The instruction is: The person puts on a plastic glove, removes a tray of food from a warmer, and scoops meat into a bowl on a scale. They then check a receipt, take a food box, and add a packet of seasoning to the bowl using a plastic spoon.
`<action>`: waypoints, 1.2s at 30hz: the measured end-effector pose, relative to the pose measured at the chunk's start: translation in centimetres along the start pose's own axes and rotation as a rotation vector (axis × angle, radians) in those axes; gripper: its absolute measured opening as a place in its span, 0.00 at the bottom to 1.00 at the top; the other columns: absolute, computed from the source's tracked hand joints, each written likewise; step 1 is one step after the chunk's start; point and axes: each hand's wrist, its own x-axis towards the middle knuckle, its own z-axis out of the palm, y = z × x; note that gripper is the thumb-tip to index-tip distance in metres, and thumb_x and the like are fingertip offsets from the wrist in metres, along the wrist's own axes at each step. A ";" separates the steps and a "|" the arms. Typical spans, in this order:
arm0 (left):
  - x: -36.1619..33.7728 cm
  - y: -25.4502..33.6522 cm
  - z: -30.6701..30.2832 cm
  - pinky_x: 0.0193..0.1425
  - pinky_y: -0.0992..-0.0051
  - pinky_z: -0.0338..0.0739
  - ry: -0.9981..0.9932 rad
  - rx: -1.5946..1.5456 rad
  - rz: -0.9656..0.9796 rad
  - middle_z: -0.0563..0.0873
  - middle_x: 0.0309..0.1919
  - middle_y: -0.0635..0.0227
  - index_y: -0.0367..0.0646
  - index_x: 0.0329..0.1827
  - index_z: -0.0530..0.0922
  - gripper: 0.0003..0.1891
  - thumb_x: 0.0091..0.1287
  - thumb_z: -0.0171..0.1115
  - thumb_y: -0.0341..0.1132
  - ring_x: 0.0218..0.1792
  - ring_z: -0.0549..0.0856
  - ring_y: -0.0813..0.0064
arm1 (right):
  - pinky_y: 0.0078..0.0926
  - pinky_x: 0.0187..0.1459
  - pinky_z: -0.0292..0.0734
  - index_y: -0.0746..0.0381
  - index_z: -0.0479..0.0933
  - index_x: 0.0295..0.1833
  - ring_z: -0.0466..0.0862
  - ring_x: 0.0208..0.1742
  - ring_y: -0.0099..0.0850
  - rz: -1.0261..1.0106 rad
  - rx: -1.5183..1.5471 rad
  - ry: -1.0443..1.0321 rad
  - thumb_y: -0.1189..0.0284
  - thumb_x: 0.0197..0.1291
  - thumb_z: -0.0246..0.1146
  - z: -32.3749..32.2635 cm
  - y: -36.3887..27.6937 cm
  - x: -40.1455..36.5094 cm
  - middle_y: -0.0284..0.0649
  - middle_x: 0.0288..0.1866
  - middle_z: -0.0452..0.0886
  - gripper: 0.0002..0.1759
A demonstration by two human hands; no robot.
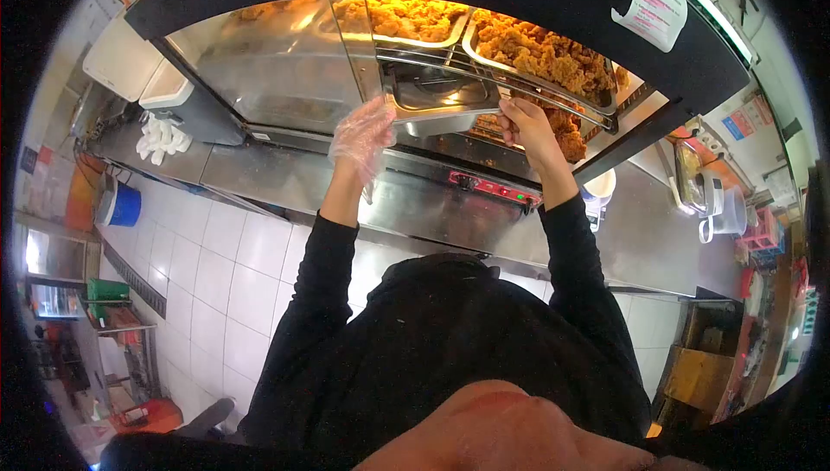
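Between my hands is a steel food pan [443, 115], tilted at the opening of a lit food warmer [285, 117]. My left hand [363, 136], in a clear plastic glove, is closed on the pan's left end. Bare, my right hand [529, 132] pinches its right end. The pan looks to hold no food, though part of its inside is in shadow. Behind it on the upper wire rack [553, 89] sit a tray of fried chicken [540, 52] and another chicken tray [402, 20]. More fried chicken pieces [571, 138] show below the rack, beside my right hand.
A steel counter [285, 173] runs along the warmer's front, with a red control panel [493, 187] below the opening. White crumpled gloves or cloth [162, 137] lie at left. A blue bucket [121, 203] stands on the tiled floor. Plastic containers [731, 212] are at right.
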 end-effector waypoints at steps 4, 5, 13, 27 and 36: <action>-0.1 -0.9 -0.8 0.25 0.85 0.68 0.006 0.029 -0.005 0.85 0.36 0.69 0.37 0.58 0.75 0.26 0.55 0.72 0.29 0.26 0.77 0.82 | 0.16 0.25 0.65 0.59 0.71 0.31 0.70 0.22 0.19 -0.011 -0.045 -0.012 0.61 0.66 0.57 -0.2 0.5 -1.4 0.28 0.23 0.70 0.14; 0.1 -1.3 -1.2 0.25 0.84 0.68 -0.017 0.022 -0.001 0.85 0.36 0.69 0.38 0.59 0.76 0.27 0.54 0.72 0.29 0.26 0.78 0.83 | 0.16 0.25 0.65 0.59 0.71 0.32 0.71 0.22 0.19 -0.030 -0.029 -0.014 0.61 0.66 0.58 -0.1 0.6 -1.6 0.29 0.23 0.70 0.14; 0.6 -0.9 -1.4 0.26 0.84 0.70 -0.054 0.044 -0.035 0.85 0.37 0.69 0.40 0.58 0.76 0.26 0.55 0.72 0.29 0.27 0.79 0.83 | 0.23 0.35 0.80 0.68 0.76 0.45 0.80 0.34 0.25 0.017 0.067 -0.002 0.64 0.65 0.60 -0.6 -0.2 -1.4 0.37 0.34 0.78 0.16; 2.2 0.8 -3.1 0.42 0.82 0.71 -0.349 0.137 -0.062 0.80 0.50 0.70 0.38 0.68 0.66 0.35 0.57 0.71 0.34 0.42 0.78 0.81 | 0.34 0.47 0.84 0.69 0.67 0.62 0.79 0.39 0.27 0.134 0.226 -0.118 0.77 0.62 0.59 -1.7 -1.2 -0.2 0.38 0.41 0.74 0.22; -1.2 -0.6 -3.6 0.38 0.76 0.76 -0.358 0.120 -0.071 0.83 0.39 0.71 0.41 0.66 0.69 0.38 0.49 0.75 0.25 0.38 0.81 0.77 | 0.30 0.45 0.84 0.67 0.67 0.63 0.75 0.32 0.20 0.083 0.187 -0.084 0.77 0.62 0.60 -1.1 -0.1 -6.3 0.32 0.34 0.74 0.23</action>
